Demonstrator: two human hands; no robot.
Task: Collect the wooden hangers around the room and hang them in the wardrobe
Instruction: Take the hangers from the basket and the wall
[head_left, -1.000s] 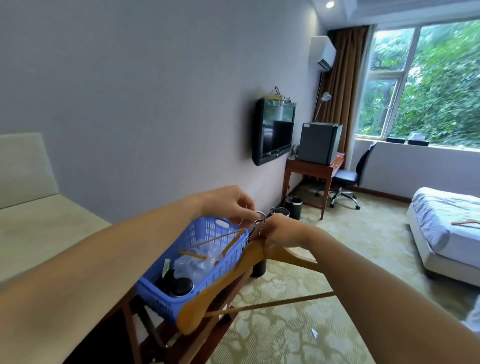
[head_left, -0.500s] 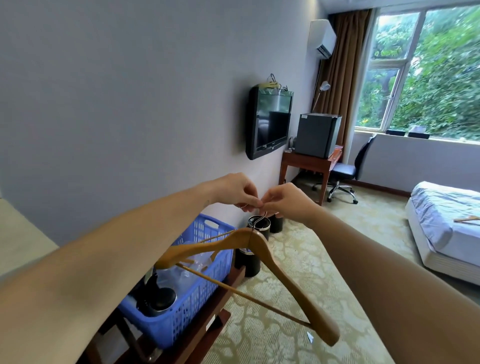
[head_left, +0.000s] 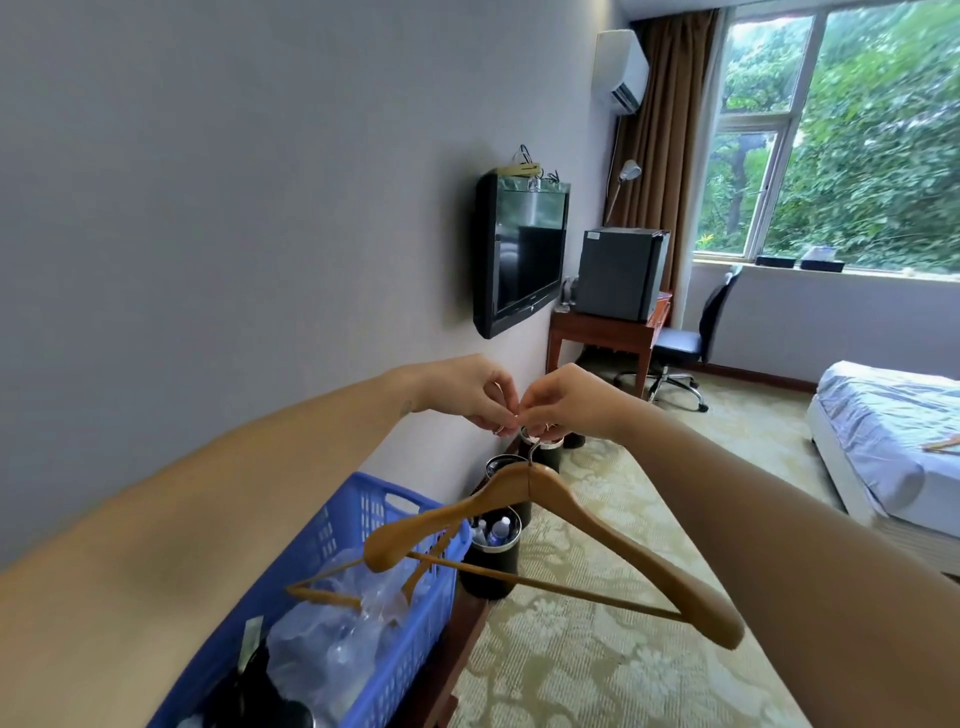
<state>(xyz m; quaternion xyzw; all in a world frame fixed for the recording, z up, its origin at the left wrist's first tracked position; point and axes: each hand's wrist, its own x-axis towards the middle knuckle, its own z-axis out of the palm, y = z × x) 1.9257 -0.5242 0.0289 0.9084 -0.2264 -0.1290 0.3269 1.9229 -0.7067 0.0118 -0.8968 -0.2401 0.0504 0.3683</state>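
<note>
Head cam: 1 second back the wooden hanger (head_left: 571, 519) sat low against the blue basket (head_left: 374, 493). Now we've got it up and dangling, with our left grip (head_left: 480, 395) and right grip (head_left: 566, 402) both pinching its metal hook (head_left: 531, 452). So that's 1 collected, we reckon, with a thinner hanger (head_left: 332, 597) left in the basket and maybe another on top of the TV (head_left: 524, 254).

Nothing legible anywhere. Small pale logo on the lower bezel of the television (head_left: 524, 254), too small to read. White sticker at the top corner of the black mini fridge (head_left: 618, 275), blurred. Printed sachet (head_left: 253, 638) inside the blue basket (head_left: 363, 499), lettering unreadable.
</note>
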